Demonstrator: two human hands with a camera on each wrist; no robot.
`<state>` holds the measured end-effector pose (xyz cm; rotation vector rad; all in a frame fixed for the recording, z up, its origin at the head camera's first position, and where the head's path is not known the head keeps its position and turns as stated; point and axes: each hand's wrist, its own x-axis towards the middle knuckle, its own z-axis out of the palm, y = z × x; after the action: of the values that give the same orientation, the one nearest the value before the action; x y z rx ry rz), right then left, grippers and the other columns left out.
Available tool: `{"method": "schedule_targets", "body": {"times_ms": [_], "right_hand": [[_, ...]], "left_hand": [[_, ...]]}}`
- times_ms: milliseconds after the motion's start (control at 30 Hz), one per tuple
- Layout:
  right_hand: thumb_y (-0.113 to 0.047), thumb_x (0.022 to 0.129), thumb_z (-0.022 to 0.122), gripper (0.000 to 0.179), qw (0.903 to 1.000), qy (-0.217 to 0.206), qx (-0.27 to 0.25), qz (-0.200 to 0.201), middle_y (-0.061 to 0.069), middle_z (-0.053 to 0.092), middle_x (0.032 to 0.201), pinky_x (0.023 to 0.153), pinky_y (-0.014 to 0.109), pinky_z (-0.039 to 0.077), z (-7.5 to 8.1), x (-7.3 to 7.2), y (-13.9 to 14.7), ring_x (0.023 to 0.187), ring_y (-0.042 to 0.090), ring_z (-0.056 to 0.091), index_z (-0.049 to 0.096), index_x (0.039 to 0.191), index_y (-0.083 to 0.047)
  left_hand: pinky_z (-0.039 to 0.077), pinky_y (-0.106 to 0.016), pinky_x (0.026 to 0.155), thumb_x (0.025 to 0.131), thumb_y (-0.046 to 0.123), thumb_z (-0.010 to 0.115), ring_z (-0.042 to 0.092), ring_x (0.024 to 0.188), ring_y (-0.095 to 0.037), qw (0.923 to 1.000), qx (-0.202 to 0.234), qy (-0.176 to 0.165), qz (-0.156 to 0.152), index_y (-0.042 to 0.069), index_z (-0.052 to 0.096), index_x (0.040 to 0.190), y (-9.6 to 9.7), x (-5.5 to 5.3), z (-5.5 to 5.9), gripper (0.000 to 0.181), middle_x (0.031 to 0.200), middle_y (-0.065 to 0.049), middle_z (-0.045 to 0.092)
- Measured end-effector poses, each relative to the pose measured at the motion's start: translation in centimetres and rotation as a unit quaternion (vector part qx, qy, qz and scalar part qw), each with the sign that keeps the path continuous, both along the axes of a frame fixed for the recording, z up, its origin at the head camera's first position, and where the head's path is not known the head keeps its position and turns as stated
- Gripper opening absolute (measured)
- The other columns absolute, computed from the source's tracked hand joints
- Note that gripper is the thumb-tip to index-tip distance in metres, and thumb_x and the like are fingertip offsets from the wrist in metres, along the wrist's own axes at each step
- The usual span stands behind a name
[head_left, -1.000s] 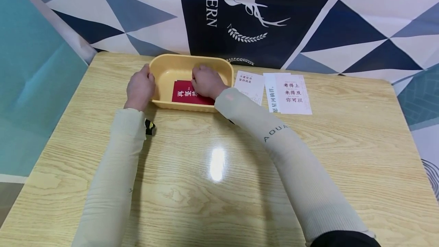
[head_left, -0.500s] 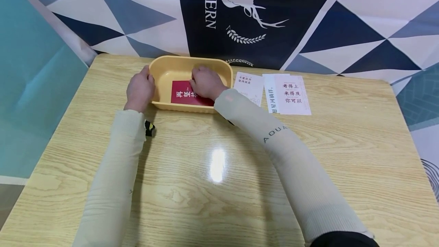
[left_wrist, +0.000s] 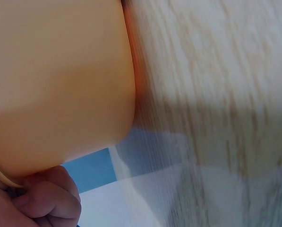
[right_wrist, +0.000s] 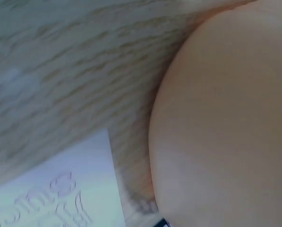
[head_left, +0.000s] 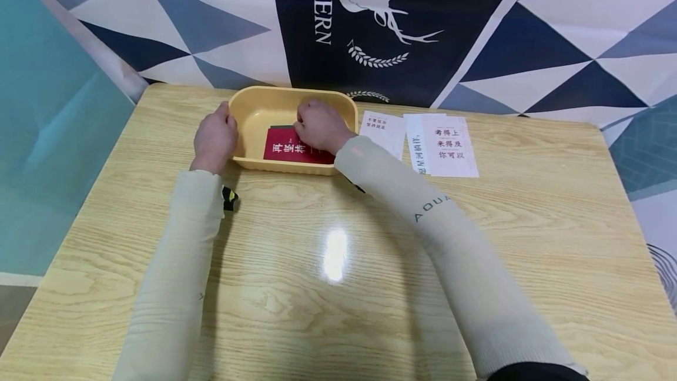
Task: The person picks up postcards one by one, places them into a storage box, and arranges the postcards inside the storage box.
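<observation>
A pale yellow plastic tub stands at the back of the wooden table. My left hand grips its left rim; the left wrist view shows curled fingers at the tub's edge. Inside the tub, my right hand has its fingers curled at a red card with white characters, its thumb side over the card's right part. The fingertips there are hidden beneath the hand. A dark green edge shows behind the red card. The right wrist camera sees only the tub's outer wall, not the hand.
Right of the tub lie a white card partly behind the right sleeve, another white card and a pinkish card overlapping it. A patterned cloth hangs along the table's back edge. The wooden table extends toward the front.
My right hand has shifted slightly right, and the red card has tilted a little, with the dark green edge showing again behind it. The left hand keeps its hold on the rim.
</observation>
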<state>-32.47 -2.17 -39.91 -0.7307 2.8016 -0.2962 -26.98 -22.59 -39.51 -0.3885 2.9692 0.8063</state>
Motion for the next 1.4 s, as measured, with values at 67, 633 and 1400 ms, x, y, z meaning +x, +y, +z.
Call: {"method": "schedule_targets", "body": {"times_ms": [67,633,1400], "right_hand": [[-0.035,0.096,0.041,0.029,1.0,0.002,-0.007,-0.005,0.005,0.053,0.104,0.089,0.033,0.042,0.5,0.2,0.5,0.095,0.019,0.049,0.056,0.106,-0.012],[-0.034,0.096,0.041,0.032,0.9971,0.035,-0.05,-0.045,0.006,0.054,0.104,0.087,0.033,0.045,4.6,1.4,4.7,0.092,0.02,0.049,0.058,0.111,-0.012],[-0.033,0.096,0.042,0.035,0.984,0.048,-0.081,-0.151,0.013,0.052,0.115,0.09,0.043,0.043,5.2,2.5,15.5,0.098,0.027,0.05,0.055,0.115,-0.007]], "left_hand": [[0.043,-0.05,0.083,0.1,0.021,0.023,0.052,0.098,-0.037,1.0,0.002,0.0,0.0,0.009,0.026,0.148,0.1,0.0,0.0,0.05,0.132,-0.026,0.05],[0.042,-0.051,0.086,0.101,0.021,0.024,0.051,0.106,-0.039,0.9999,0.009,-0.005,-0.014,0.005,0.021,0.149,-0.2,0.8,0.3,0.051,0.137,-0.027,0.044],[0.04,-0.054,0.091,0.1,0.019,0.025,0.051,0.109,-0.043,0.9997,0.004,0.004,-0.024,0.004,0.027,0.147,0.2,0.8,0.6,0.049,0.128,-0.03,0.049]]}}
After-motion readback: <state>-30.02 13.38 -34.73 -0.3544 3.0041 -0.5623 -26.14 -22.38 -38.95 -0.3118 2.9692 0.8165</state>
